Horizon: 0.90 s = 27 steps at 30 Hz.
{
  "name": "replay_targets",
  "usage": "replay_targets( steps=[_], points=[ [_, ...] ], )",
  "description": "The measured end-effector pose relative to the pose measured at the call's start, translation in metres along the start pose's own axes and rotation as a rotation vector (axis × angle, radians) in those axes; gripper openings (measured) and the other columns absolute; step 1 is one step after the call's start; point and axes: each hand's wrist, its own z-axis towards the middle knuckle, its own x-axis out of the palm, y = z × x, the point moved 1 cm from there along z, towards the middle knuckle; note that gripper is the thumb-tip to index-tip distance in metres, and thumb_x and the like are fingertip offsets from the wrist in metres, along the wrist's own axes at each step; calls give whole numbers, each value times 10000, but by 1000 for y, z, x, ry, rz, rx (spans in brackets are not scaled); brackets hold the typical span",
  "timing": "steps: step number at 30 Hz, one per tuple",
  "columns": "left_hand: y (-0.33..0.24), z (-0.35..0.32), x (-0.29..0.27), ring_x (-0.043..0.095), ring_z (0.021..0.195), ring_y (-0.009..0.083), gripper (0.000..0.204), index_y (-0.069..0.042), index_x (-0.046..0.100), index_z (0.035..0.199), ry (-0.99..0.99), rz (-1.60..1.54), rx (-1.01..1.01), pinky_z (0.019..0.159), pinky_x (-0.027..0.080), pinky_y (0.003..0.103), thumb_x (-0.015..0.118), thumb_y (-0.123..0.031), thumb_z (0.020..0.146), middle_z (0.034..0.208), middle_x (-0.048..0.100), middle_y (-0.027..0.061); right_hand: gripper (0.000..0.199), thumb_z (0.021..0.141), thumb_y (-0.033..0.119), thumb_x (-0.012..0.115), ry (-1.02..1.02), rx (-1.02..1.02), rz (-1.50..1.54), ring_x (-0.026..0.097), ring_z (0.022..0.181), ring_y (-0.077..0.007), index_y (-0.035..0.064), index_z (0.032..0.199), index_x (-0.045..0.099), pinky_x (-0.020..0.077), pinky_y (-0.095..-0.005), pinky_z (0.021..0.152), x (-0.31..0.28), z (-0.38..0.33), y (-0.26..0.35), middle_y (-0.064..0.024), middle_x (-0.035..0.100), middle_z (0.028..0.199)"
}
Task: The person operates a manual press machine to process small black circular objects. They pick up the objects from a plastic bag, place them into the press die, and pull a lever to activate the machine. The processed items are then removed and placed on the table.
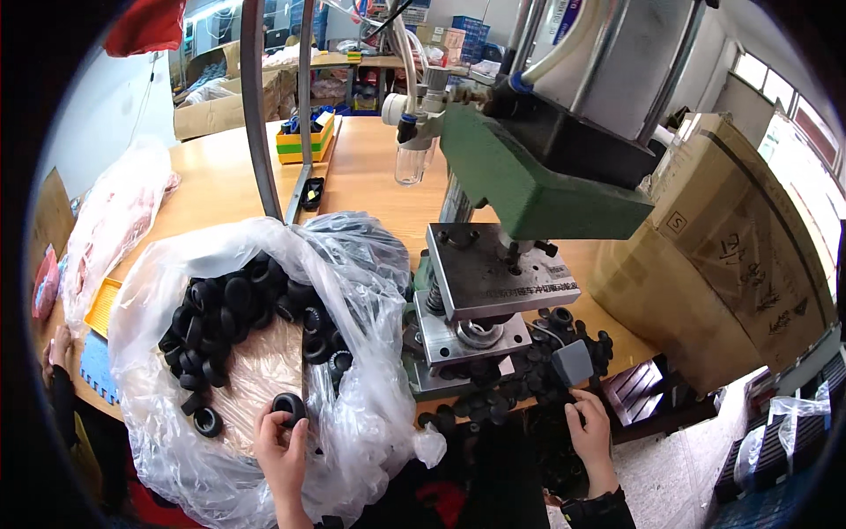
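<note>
Rubber ring (288, 407), black, one piece: pinched in the grip of your left hand (284, 445), at the near lip of the clear plastic bag (352, 264). The ring stands on edge, its hole facing roughly toward you, fingertips closed on its lower rim.

Heap of black rubber rings (231, 313): lies inside the bag, up and to the left of your left hand; a stray ring (208, 421) sits just beside that hand, on its left.

Press (493, 291), green-bodied with grey steel plates: stands on the wooden surface (370, 167), up and to the right of the held ring. Its lower fixture (476, 333) lies between your two hands, nearer your right.

Right hand (589, 432): at the near edge of the surface, below a small grey block (571, 361). Fingers curl upward among loose black parts (493, 388); whether they are clenched on anything I cannot tell.

Cardboard carton (731, 264): right of the press, well apart from both hands.

Hidden or unclear: the fixture's seat is shadowed under the upper plate, so whether a part already sits in it cannot be made out. The bag's folds cover part of the heap. Your forearms are cut off at the lower edge. Another person's hand (60, 348) shows at the far left.
</note>
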Motion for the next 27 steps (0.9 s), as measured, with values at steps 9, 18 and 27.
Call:
replay_targets(
  steps=[9,18,27],
  points=[
    [-13,-1,1,575,1078,366,250,8,609,915,14,201,70,927,449,402,769,-60,735,1194,577,221,238,951,186,560,13,62,-47,590,988,-337,-35,883,614,460,-395,864,-3,2,-9,-169,633,1076],
    [-14,-4,6,580,1095,391,240,0,615,918,-16,373,252,907,469,418,759,-62,738,1225,572,232,367,911,114,599,14,99,-120,572,1058,-306,8,1253,519,459,-377,922,0,13,-1,-175,551,1195],
    [-18,-3,8,584,1060,386,272,-39,653,937,-3,379,258,905,478,426,806,-141,737,1226,573,226,149,903,91,608,-36,22,-122,552,1053,-361,-23,910,512,434,-415,916,16,26,-2,-214,559,1117]
  ],
)
